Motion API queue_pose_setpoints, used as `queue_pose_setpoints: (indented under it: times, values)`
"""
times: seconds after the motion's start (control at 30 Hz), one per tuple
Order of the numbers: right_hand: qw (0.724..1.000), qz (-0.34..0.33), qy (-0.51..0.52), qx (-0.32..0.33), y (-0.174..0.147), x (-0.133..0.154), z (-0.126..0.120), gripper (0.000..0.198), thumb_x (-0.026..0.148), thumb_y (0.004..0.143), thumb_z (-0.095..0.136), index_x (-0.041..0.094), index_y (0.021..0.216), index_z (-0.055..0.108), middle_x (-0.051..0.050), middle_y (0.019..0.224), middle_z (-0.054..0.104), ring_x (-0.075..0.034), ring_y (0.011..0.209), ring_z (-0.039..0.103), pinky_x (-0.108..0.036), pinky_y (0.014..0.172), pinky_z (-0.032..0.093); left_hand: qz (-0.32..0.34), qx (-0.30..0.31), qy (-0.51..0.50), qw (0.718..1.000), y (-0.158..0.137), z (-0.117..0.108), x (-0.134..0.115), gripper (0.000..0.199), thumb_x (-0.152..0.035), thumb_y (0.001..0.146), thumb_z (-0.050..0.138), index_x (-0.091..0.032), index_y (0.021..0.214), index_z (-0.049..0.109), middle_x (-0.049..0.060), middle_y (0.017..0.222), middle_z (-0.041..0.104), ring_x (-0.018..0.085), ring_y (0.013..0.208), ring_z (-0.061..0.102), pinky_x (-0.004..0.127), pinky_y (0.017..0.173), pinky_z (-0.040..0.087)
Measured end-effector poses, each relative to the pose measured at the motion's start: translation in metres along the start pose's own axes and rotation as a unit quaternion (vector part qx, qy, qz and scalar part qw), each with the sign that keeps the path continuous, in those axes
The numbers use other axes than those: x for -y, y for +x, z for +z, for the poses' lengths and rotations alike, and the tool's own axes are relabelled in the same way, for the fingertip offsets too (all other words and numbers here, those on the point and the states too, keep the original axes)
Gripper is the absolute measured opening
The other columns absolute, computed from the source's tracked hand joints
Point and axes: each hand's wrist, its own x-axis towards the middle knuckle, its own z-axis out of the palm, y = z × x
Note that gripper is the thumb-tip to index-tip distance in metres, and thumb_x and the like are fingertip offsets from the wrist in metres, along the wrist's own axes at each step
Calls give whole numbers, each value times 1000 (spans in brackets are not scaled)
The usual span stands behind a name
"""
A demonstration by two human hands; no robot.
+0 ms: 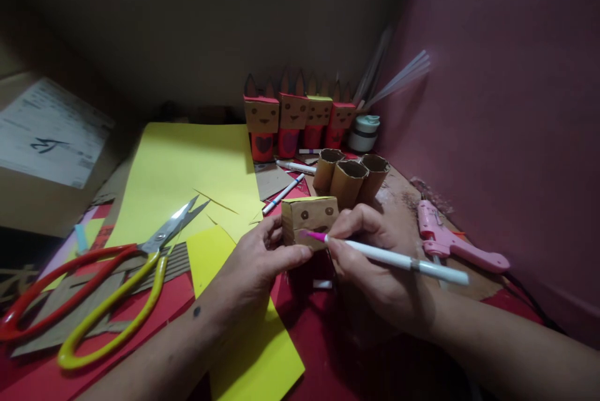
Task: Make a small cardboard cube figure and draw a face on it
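My left hand (262, 254) grips a small cardboard box (307, 210) by its left side and lower edge, thumb across the front. Two round eyes and a dark mouth are drawn on the box's front, and its top is yellow. In my right hand (370, 251) is a white marker pen (389, 255), its pink tip at the lower left of the drawn face. Whether the tip touches the cardboard I cannot tell. A small white piece (322, 284), perhaps the pen's cap, lies below the box.
Large scissors (162, 235) lie open at left on paper scraps, near a yellow sheet (187, 163). Cardboard tubes (349, 179) stand beyond my right hand. Several finished-looking figures (261, 117) line the back. A pink glue gun (457, 245) lies at right by the wall.
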Motion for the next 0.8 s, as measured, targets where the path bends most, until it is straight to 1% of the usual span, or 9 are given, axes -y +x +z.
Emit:
queue_pose_setpoints:
  times: [0.07, 0.13, 0.2, 0.27, 0.37, 0.53, 0.67, 0.73, 0.8]
  values:
    - [998, -7, 53, -14, 2, 1, -3, 11, 18, 88, 65, 22, 82, 57, 4, 66, 60, -10, 53, 53, -21, 46, 43, -1, 12, -24, 1000, -1, 1, -2, 54, -12, 66, 82, -16, 118, 70, 12, 117, 77, 35, 119, 67, 47, 109, 47]
    - [995, -43, 79, -44, 4, 1, -5, 5, 18, 93, 62, 23, 93, 64, 4, 66, 63, -10, 55, 57, -21, 49, 46, -8, 15, -49, 999, -2, 3, -4, 59, -10, 67, 81, -15, 124, 68, 13, 118, 77, 34, 119, 67, 47, 109, 47]
    - [989, -87, 89, -75, 7, 2, -7, 10, 22, 98, 59, 25, 103, 67, 4, 63, 63, -10, 53, 57, -22, 49, 46, -13, 16, -68, 997, -2, 3, -6, 64, -9, 67, 81, -14, 129, 65, 13, 118, 77, 34, 120, 67, 46, 112, 45]
    - [985, -110, 87, -102, 12, 5, -10, 12, 25, 101, 56, 26, 102, 68, 4, 61, 62, -10, 52, 55, -23, 49, 45, -11, 17, -75, 997, -1, 2, -8, 68, -9, 65, 82, -13, 131, 63, 13, 117, 77, 33, 120, 67, 46, 114, 43]
    - [983, -88, 81, -137, 19, 9, -15, 11, 26, 100, 56, 25, 95, 65, 3, 63, 63, -12, 55, 57, -24, 49, 45, -4, 8, -71, 997, 1, 0, -9, 70, -11, 62, 83, -11, 129, 64, 15, 117, 77, 34, 121, 66, 46, 115, 41]
    - [984, -61, 74, -151, 26, 16, -20, 2, 21, 93, 60, 23, 93, 60, 3, 66, 64, -12, 55, 57, -24, 48, 45, 11, 7, -42, 999, 3, -2, -8, 64, -11, 62, 81, -12, 124, 66, 15, 125, 73, 35, 125, 63, 46, 114, 42]
    - [986, -49, 70, -143, 28, 27, -29, 4, 20, 92, 60, 23, 91, 59, 3, 65, 64, -12, 52, 56, -25, 47, 45, 50, -26, 25, 998, 5, -7, -7, 66, -15, 63, 84, -14, 126, 63, 16, 131, 70, 36, 128, 61, 49, 114, 41]
    - [987, -54, 76, -133, 28, 32, -35, 4, 20, 92, 59, 23, 91, 59, 3, 65, 63, -12, 52, 56, -26, 46, 44, 69, -44, 99, 992, 8, -12, -7, 70, -19, 64, 86, -15, 129, 60, 17, 132, 68, 37, 128, 60, 49, 112, 42]
    - [987, -63, 87, -121, 29, 34, -42, 5, 19, 93, 59, 23, 92, 60, 3, 64, 63, -12, 52, 56, -26, 46, 43, 92, -58, 190, 976, 11, -18, -7, 74, -22, 63, 87, -17, 131, 58, 17, 134, 66, 37, 128, 59, 49, 110, 43]
